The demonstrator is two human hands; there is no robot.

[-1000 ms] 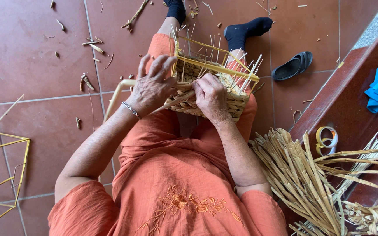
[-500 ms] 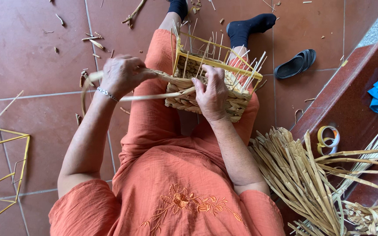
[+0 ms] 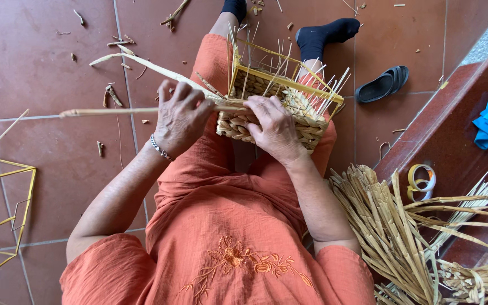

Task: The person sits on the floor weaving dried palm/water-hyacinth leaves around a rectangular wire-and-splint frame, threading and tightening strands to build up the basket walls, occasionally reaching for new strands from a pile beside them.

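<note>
Basket [image 3: 280, 107] stayed on the lap — left hand [image 3: 181, 117] had drawn its clamped strands [image 3: 114, 111] outward; right hand [image 3: 275, 129] pressed flat, fingers together.

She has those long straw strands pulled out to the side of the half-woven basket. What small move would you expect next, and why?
Probably drawing the long pale straw strands snug and tucking them behind the next thin upright stake. The left hand grips them, stretched away from the rectangular half-woven straw basket, while the right hand presses the woven wall where they emerge.
</note>
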